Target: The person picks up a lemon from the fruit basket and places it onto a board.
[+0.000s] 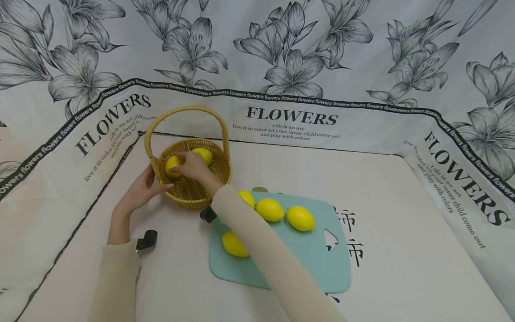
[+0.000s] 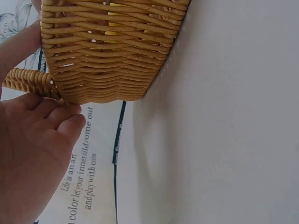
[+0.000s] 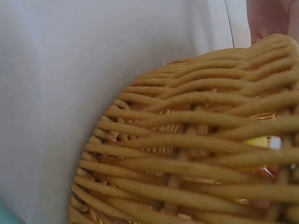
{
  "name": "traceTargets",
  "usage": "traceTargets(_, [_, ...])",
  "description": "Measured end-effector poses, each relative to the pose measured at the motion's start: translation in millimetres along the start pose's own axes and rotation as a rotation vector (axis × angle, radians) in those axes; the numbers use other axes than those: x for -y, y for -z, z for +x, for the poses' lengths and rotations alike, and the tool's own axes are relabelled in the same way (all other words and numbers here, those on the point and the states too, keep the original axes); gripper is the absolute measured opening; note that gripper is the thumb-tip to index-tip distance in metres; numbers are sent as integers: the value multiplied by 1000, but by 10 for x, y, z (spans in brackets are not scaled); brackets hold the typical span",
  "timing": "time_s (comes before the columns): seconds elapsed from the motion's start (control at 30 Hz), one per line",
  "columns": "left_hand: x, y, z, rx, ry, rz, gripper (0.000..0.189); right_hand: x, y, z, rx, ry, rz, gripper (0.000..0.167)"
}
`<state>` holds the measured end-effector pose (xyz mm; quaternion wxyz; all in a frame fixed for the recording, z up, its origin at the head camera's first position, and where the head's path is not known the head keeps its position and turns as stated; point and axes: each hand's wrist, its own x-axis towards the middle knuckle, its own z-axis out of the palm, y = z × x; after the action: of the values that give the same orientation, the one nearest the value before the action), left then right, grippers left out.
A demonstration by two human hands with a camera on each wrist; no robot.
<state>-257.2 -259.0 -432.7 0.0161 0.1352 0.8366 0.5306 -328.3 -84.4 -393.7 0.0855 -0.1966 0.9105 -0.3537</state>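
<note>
A yellow wicker basket (image 1: 192,203) with a tall arched handle stands on the left of the table. My left hand (image 1: 138,191) grips its left side, the thumb over the rim and the fingers outside near the foot of the handle. Inside the basket, my right hand (image 1: 194,166) holds a yellow lemon (image 1: 170,165) against the left wall. A second lemon (image 1: 205,155) lies at the back of the basket, partly behind the right hand. In the right wrist view, the wicker wall (image 3: 187,140) hides most of that hand and the fruit.
Right of the basket lies a light blue cutting board (image 1: 297,264) bearing several lemons (image 1: 270,209). My right forearm (image 1: 269,250) crosses over it and partly covers two of them. A small dark green shape (image 1: 259,189) shows at the board's back edge. Flower-printed cloth (image 1: 289,117) rises behind.
</note>
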Motion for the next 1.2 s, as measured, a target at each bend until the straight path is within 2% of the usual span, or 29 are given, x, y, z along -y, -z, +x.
traceTargets(0.43, [23,28,3,-9,5,0,96,-62,-98,88,4,-11,11,56])
traceTargets(0.83, [-7,16,-2,-2,-6,-15,96,-90,-133,84,15,-25,36,60])
traceTargets(1.2, [-6,13,8,-13,5,6,96,-135,-161,67,17,9,30,61])
